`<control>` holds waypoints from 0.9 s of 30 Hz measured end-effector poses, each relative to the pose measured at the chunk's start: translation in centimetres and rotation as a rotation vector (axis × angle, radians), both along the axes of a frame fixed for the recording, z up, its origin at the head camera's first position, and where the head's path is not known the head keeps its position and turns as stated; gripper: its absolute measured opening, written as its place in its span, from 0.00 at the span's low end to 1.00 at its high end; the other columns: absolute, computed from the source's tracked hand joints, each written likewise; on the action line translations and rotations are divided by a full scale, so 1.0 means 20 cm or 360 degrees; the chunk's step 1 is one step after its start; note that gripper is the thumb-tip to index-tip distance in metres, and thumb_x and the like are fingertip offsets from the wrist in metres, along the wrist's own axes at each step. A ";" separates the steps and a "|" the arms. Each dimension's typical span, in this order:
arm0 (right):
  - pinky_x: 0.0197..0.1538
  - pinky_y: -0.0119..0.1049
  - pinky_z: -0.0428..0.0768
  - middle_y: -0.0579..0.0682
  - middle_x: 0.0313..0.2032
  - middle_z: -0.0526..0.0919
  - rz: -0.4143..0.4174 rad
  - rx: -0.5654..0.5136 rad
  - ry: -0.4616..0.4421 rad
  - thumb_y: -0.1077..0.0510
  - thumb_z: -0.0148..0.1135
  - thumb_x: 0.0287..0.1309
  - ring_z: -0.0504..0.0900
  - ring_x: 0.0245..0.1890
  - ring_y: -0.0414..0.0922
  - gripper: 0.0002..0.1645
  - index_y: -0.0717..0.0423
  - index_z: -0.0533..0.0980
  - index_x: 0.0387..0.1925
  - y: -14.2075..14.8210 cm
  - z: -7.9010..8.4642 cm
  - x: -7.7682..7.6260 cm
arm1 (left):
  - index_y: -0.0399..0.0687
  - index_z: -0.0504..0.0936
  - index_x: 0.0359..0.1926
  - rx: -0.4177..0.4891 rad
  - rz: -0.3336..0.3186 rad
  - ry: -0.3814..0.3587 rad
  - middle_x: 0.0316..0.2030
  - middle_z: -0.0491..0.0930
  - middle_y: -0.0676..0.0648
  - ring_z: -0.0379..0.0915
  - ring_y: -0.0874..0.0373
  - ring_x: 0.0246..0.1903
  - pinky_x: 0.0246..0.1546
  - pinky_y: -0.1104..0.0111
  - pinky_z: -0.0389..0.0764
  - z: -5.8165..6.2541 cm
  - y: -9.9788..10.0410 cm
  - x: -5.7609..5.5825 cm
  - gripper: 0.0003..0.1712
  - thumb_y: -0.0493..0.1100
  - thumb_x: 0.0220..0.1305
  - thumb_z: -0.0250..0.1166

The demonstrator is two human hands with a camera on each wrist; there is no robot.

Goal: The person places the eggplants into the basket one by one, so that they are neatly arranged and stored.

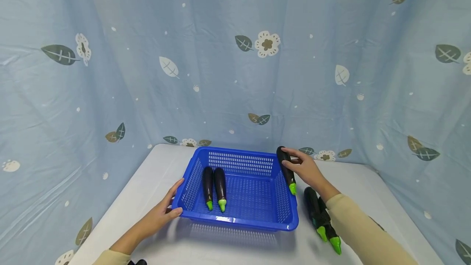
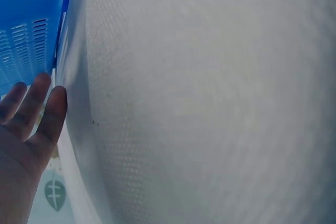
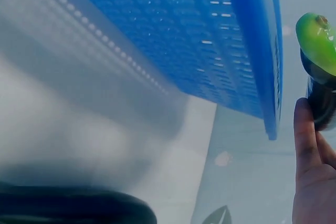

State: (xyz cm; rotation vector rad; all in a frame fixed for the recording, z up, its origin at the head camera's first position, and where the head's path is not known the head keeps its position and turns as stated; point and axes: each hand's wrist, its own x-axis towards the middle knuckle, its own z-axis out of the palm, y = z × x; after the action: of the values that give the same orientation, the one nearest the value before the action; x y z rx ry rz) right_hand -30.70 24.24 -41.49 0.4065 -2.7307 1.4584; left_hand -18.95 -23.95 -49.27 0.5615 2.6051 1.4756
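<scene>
A blue plastic basket [image 1: 254,225] with perforated walls stands on the white table. Two dark eggplants, a left one [image 1: 207,187] and a right one [image 1: 220,187], lie side by side in its left half, green stem ends towards the front. My right hand [image 1: 307,170] pinches another eggplant [image 1: 286,169] between thumb and fingers, over the basket's right rim. Its green end [image 3: 317,43] shows in the right wrist view. My left hand [image 1: 162,212] rests against the basket's left side near the front corner, fingers [image 2: 50,111] fairly straight and spread, fingertips at the wall.
Right of the basket, partly behind the right forearm, lie more eggplants [image 1: 312,207] with green ends. Dark rounded ends [image 1: 140,262] peek out by the left sleeve at the bottom edge. A blue patterned curtain [image 1: 235,72] hangs behind and beside the table [image 1: 147,183].
</scene>
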 end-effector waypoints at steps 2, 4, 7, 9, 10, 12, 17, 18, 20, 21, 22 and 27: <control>0.60 0.63 0.73 0.62 0.70 0.69 0.0006 -0.0012 -0.0009 0.46 0.65 0.68 0.75 0.63 0.63 0.34 0.47 0.71 0.72 -0.01 0.01 0.00 | 0.58 0.41 0.82 -0.0008 0.0000 -0.0004 0.70 0.57 0.25 0.69 0.36 0.61 0.51 0.64 0.78 0.00 0.00 0.00 0.48 0.43 0.71 0.59; 0.60 0.62 0.73 0.62 0.70 0.69 0.0020 -0.0022 -0.0013 0.46 0.65 0.68 0.74 0.64 0.63 0.34 0.46 0.71 0.72 -0.03 0.01 0.00 | 0.58 0.41 0.82 -0.0018 0.0003 -0.0003 0.70 0.57 0.25 0.69 0.36 0.61 0.51 0.64 0.78 0.00 0.00 0.00 0.48 0.43 0.71 0.59; 0.59 0.61 0.75 0.61 0.71 0.68 0.0040 -0.0037 -0.0018 0.46 0.65 0.68 0.74 0.64 0.62 0.33 0.45 0.71 0.72 -0.05 0.02 -0.01 | 0.59 0.40 0.82 -0.0020 0.0001 -0.0004 0.71 0.56 0.25 0.68 0.35 0.62 0.52 0.63 0.78 0.00 0.00 -0.01 0.48 0.43 0.71 0.59; 0.58 0.59 0.77 0.60 0.70 0.68 0.0046 -0.0052 -0.0022 0.47 0.66 0.68 0.75 0.63 0.62 0.33 0.45 0.71 0.71 -0.06 0.02 -0.01 | 0.59 0.40 0.82 -0.0017 -0.0001 0.0001 0.71 0.56 0.24 0.68 0.35 0.62 0.51 0.63 0.78 -0.01 0.00 -0.01 0.48 0.43 0.71 0.59; 0.57 0.58 0.78 0.60 0.70 0.69 0.0050 -0.0059 -0.0022 0.47 0.66 0.68 0.75 0.63 0.62 0.32 0.44 0.72 0.71 -0.07 0.02 -0.01 | 0.59 0.41 0.82 -0.0015 -0.0002 0.0006 0.71 0.56 0.24 0.69 0.35 0.61 0.51 0.64 0.78 -0.01 0.00 -0.01 0.48 0.43 0.71 0.59; 0.56 0.56 0.80 0.60 0.70 0.69 0.0053 -0.0078 -0.0029 0.48 0.66 0.67 0.76 0.63 0.62 0.32 0.44 0.72 0.71 -0.09 0.03 -0.02 | 0.59 0.41 0.82 -0.0011 -0.0003 0.0014 0.70 0.57 0.24 0.69 0.35 0.61 0.51 0.64 0.78 -0.01 0.00 -0.01 0.48 0.43 0.71 0.59; 0.54 0.54 0.81 0.62 0.69 0.69 0.0074 -0.0097 -0.0020 0.49 0.66 0.68 0.76 0.62 0.63 0.32 0.47 0.73 0.70 -0.13 0.03 -0.02 | 0.59 0.41 0.82 -0.0006 -0.0011 0.0022 0.70 0.57 0.25 0.69 0.35 0.61 0.50 0.65 0.78 -0.02 -0.01 -0.02 0.48 0.43 0.71 0.59; 0.54 0.54 0.81 0.63 0.69 0.69 0.0085 -0.0097 -0.0018 0.49 0.65 0.68 0.76 0.62 0.63 0.32 0.48 0.72 0.70 -0.13 0.04 -0.02 | 0.59 0.41 0.82 -0.0006 -0.0013 0.0021 0.70 0.57 0.25 0.69 0.35 0.61 0.50 0.65 0.78 -0.02 -0.01 -0.02 0.48 0.43 0.71 0.59; 0.54 0.54 0.81 0.63 0.69 0.69 0.0095 -0.0101 -0.0011 0.49 0.65 0.68 0.76 0.62 0.64 0.31 0.48 0.73 0.70 -0.15 0.04 -0.03 | 0.59 0.41 0.82 -0.0005 -0.0013 0.0022 0.70 0.57 0.25 0.69 0.35 0.61 0.50 0.65 0.78 -0.02 -0.01 -0.02 0.48 0.42 0.71 0.59; 0.54 0.55 0.81 0.63 0.69 0.69 0.0101 -0.0109 -0.0015 0.49 0.66 0.68 0.76 0.62 0.64 0.31 0.48 0.73 0.70 -0.16 0.04 -0.03 | 0.58 0.41 0.82 -0.0005 -0.0013 0.0022 0.70 0.57 0.25 0.69 0.35 0.61 0.50 0.65 0.78 -0.02 -0.01 -0.02 0.48 0.42 0.71 0.59; 0.54 0.55 0.81 0.63 0.69 0.69 0.0110 -0.0118 -0.0018 0.50 0.66 0.68 0.75 0.62 0.64 0.31 0.48 0.73 0.70 -0.17 0.05 -0.04 | 0.58 0.41 0.82 -0.0002 -0.0013 0.0022 0.70 0.57 0.24 0.69 0.35 0.61 0.50 0.65 0.78 -0.02 0.00 -0.01 0.48 0.42 0.71 0.59; 0.53 0.54 0.82 0.62 0.69 0.69 0.0141 -0.0156 -0.0025 0.51 0.66 0.67 0.76 0.62 0.64 0.31 0.48 0.73 0.70 -0.21 0.05 -0.04 | 0.58 0.41 0.82 0.0004 -0.0012 0.0028 0.70 0.58 0.24 0.69 0.35 0.61 0.50 0.66 0.78 -0.01 0.00 -0.01 0.48 0.42 0.71 0.59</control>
State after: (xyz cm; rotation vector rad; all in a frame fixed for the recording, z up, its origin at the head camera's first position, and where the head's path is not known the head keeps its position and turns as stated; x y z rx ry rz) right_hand -31.56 19.95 -40.41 0.5199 -2.6715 1.6152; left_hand -19.11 -24.00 -49.56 0.5865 2.6115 1.4787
